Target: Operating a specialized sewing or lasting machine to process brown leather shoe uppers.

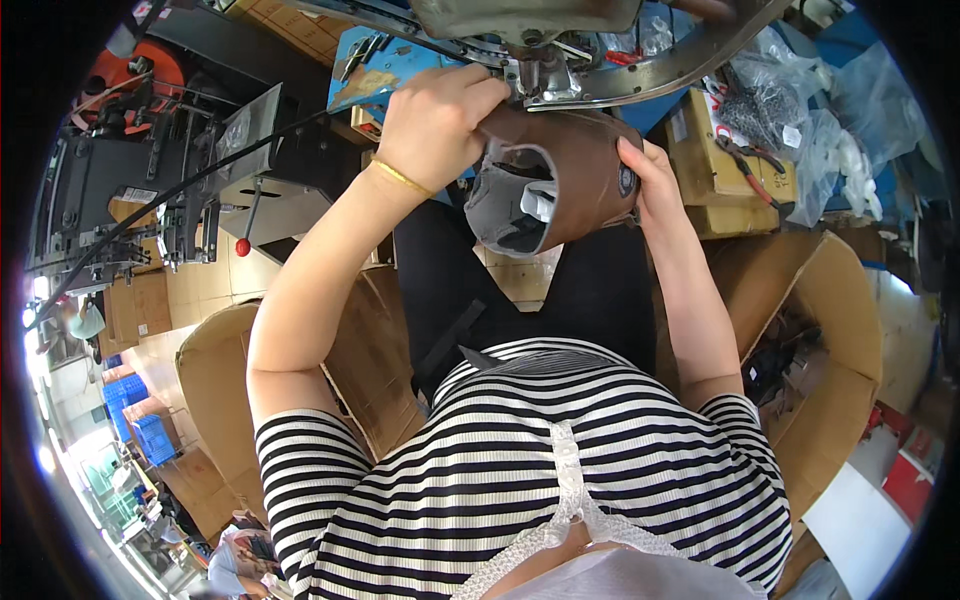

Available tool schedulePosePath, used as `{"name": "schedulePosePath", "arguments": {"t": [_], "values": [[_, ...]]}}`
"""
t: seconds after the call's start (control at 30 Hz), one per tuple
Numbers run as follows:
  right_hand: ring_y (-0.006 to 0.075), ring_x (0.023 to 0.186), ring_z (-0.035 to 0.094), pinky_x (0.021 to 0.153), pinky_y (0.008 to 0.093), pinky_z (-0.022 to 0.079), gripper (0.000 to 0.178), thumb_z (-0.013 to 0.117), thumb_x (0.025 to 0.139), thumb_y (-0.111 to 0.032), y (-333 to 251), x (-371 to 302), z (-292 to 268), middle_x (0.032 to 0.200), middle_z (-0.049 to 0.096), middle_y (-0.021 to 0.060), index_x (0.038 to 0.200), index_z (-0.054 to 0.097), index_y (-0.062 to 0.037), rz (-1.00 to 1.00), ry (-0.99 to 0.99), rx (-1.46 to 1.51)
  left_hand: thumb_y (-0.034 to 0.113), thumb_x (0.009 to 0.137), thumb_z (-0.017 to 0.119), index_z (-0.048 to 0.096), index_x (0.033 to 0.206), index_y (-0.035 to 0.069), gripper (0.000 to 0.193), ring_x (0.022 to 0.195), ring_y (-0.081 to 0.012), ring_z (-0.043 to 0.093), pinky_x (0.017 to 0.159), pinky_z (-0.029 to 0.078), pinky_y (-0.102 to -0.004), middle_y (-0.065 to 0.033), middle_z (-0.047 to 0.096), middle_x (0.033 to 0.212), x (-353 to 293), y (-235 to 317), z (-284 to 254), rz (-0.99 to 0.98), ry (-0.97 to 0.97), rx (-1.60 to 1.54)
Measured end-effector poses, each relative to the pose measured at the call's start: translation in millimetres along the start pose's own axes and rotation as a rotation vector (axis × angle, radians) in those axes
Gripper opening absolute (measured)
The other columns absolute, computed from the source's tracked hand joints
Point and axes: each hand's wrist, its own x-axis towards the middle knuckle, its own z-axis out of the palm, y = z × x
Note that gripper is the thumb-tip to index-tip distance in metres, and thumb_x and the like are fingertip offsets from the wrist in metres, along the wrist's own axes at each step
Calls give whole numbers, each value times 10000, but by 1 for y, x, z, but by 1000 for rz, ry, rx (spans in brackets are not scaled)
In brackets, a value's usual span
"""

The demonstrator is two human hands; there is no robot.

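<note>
Both hands hold a brown leather-look bag point(590, 175), open at one end, with grey lining and a white tag inside. A round dark emblem shows on its right side. My left hand point(440, 115) is closed on its upper left edge, fingertips close beside the metal foot of a sewing machine point(535, 80). My right hand point(650, 180) grips the right side, thumb on the outer face and the other fingers mostly hidden behind. The bag's top edge lies at the machine's foot, and its body hangs tilted above my lap.
Open cardboard boxes stand at my left point(215, 380) and right point(840, 330); the right one holds dark pieces. Red-handled pliers point(750, 170) lie on a yellowish box among clear plastic bags point(830, 140). A dark machine with a red-knobbed lever point(243, 246) stands left.
</note>
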Motion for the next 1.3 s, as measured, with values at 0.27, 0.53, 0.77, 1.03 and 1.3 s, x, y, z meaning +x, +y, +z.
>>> {"name": "schedulePosePath", "arguments": {"t": [0.27, 0.53, 0.77, 1.03, 1.3], "values": [[159, 1048, 620, 902, 294, 490, 380, 588, 938, -212, 18, -3, -7, 1178, 638, 101, 1227, 580, 34, 96, -45, 83, 4, 644, 680, 627, 888, 76, 260, 799, -299, 605, 691, 470, -384, -47, 616, 862, -8, -4, 15, 17, -49, -89], [96, 943, 619, 839, 249, 479, 260, 605, 928, -154, 8, -5, 5, 1069, 666, 42, 1141, 609, -4, 27, -1, 77, 22, 615, 711, 660, 782, 82, 184, 713, -221, 562, 637, 393, -325, -20, 617, 755, -14, -5, 25, 87, 135, -191], [97, 940, 619, 839, 252, 480, 285, 611, 928, -165, 4, -5, 12, 1064, 665, 45, 1156, 593, 4, 15, 30, 77, 27, 608, 723, 657, 784, 73, 194, 718, -231, 565, 639, 398, -331, -24, 613, 755, -14, -6, 27, 80, 119, -176], [99, 898, 613, 815, 249, 483, 312, 669, 892, -184, -15, -3, 31, 1021, 665, 44, 1127, 606, 12, 3, 68, -81, 30, 634, 707, 657, 798, 59, 174, 749, -245, 570, 670, 418, -339, -50, 621, 788, -28, -19, 20, 52, 113, -228], [96, 875, 612, 787, 240, 486, 313, 690, 880, -206, 2, 0, 27, 994, 664, 43, 1091, 618, 13, 79, 54, -59, 41, 646, 701, 659, 801, 61, 161, 758, -245, 565, 682, 419, -337, -40, 620, 794, -28, -18, 21, 53, 69, -219]]}}
